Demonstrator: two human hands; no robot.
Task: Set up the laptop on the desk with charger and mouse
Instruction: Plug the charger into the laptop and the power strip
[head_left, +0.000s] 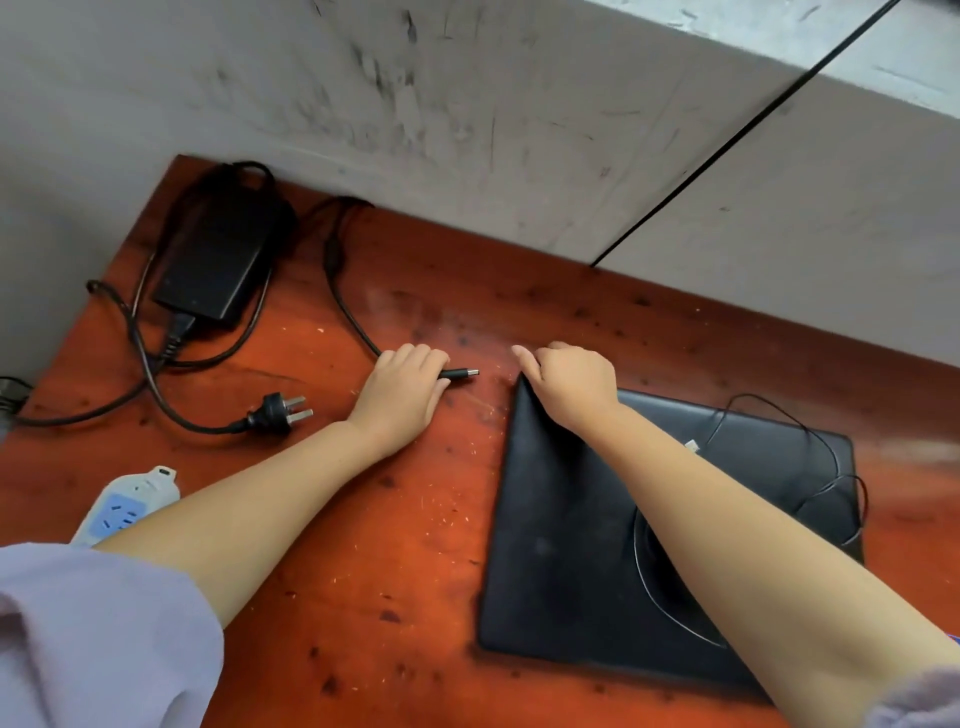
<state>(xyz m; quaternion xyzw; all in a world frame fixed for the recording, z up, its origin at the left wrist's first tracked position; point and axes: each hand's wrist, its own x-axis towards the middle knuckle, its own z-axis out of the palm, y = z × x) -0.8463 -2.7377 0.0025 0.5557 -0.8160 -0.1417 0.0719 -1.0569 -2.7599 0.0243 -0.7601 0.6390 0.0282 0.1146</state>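
Observation:
A closed black laptop (566, 530) lies on the red-brown wooden desk (395, 545), right of centre. My right hand (569, 382) grips its far left corner. My left hand (402, 387) holds the charger's barrel connector (462, 373), whose tip points at the laptop corner a short gap away. The cable runs back from that hand to the black charger brick (218, 254) at the desk's far left. The charger's wall plug (280, 410) lies loose on the desk. A thin black wire (831, 457) loops over the laptop lid; no mouse is visible.
A white and blue power strip (124, 506) sits at the desk's left edge near my left forearm. A scuffed grey wall (467, 104) borders the desk's far side. A thin dark cable (727, 145) runs diagonally across the wall.

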